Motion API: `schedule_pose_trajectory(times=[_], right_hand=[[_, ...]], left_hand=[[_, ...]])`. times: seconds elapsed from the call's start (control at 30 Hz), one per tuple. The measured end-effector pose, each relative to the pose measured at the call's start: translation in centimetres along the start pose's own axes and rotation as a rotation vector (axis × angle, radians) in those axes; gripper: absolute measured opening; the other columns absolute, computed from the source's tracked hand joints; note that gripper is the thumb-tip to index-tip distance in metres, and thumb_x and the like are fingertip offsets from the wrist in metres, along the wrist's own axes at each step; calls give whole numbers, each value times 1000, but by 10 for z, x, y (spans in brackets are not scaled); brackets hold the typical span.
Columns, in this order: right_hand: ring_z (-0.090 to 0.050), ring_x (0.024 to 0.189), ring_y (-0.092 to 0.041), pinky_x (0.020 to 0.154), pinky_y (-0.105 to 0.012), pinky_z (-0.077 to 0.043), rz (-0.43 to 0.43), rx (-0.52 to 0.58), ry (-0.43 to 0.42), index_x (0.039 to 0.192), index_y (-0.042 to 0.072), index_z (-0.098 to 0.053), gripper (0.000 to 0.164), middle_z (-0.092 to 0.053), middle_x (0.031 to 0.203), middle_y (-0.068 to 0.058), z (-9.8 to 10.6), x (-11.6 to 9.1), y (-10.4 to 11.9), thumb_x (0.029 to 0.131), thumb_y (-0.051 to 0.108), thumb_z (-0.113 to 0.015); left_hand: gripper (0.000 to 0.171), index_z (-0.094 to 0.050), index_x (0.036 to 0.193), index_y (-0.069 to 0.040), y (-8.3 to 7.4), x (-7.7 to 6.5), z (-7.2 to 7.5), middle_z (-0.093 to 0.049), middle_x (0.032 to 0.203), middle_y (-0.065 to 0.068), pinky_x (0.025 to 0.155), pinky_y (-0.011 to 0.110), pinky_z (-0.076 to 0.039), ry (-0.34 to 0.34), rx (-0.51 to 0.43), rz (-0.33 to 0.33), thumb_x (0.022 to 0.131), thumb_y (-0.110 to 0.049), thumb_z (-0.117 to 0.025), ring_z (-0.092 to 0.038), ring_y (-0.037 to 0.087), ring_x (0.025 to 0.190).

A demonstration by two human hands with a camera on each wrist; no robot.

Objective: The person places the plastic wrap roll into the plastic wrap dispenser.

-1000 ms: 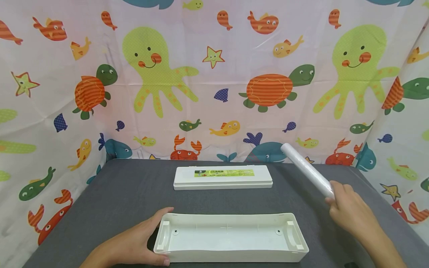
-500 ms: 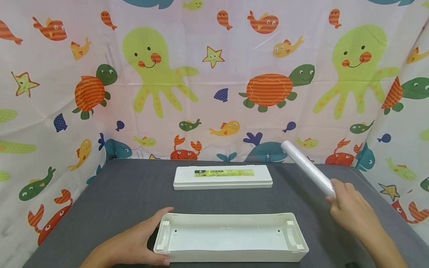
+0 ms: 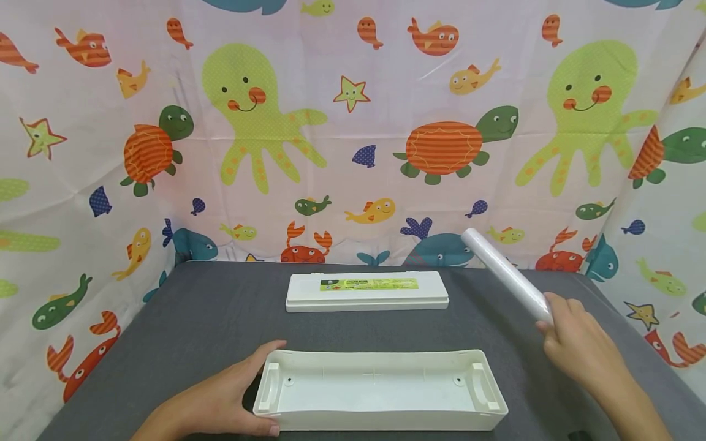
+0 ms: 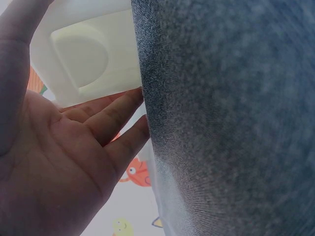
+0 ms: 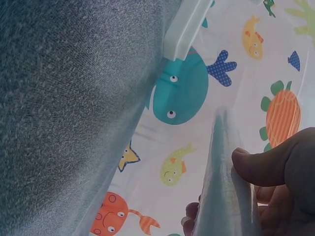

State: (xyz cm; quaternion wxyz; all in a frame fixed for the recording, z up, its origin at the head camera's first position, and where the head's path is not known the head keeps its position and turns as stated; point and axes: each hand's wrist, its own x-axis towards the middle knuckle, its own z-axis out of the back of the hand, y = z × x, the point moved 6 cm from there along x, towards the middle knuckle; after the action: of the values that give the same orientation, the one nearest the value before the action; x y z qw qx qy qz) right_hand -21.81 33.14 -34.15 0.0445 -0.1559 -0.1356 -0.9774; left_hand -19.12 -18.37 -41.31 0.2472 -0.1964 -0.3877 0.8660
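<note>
In the head view my left hand holds the left end of a long white plastic box, thumb at the front corner and fingers at the back corner. The box lies open side up, with a slotted holder at each end inside. The left wrist view shows the fingers beside the box's end wall. My right hand grips the near end of a roll of cling film, its far end tilted up and left above the table. In the right wrist view the thumb lies along the roll.
A white lid with a green and yellow label lies farther back on the grey table. A curtain printed with sea animals hangs behind and at both sides. A small dark object shows at the bottom edge, lower right.
The roll's far end has risen slightly in my right hand, and that hand has shifted a touch up and right. My left hand and the box have stayed put.
</note>
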Motion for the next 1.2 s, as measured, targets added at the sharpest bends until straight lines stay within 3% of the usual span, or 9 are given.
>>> schedule_pose_trajectory(times=[0.6,0.83,1.2], right_hand=[[-51,84,-42,67,-62,-48,-10,18,-15,132,-11,-43,60,-51,106,-31,1,-1,3,84,4,-75],[-52,84,-42,69,-65,-49,-1,18,-51,133,-9,-43,63,-51,107,-31,4,-1,6,82,4,-78],[-51,85,-43,70,-66,-48,15,15,-78,133,-9,-43,63,-51,107,-31,8,-2,11,81,2,-78]], left_hand=[[113,-14,158,-12,0,0,0,-43,142,5,93,59,-45,-3,11,-4,77,-49,-85,-50,26,116],[111,-16,157,-13,-1,0,0,-44,139,4,88,45,-48,-4,26,-10,78,-48,-84,-51,23,114],[112,-14,157,-10,-2,-1,0,-44,141,7,90,54,-48,-4,14,-16,78,-47,-84,-51,25,113]])
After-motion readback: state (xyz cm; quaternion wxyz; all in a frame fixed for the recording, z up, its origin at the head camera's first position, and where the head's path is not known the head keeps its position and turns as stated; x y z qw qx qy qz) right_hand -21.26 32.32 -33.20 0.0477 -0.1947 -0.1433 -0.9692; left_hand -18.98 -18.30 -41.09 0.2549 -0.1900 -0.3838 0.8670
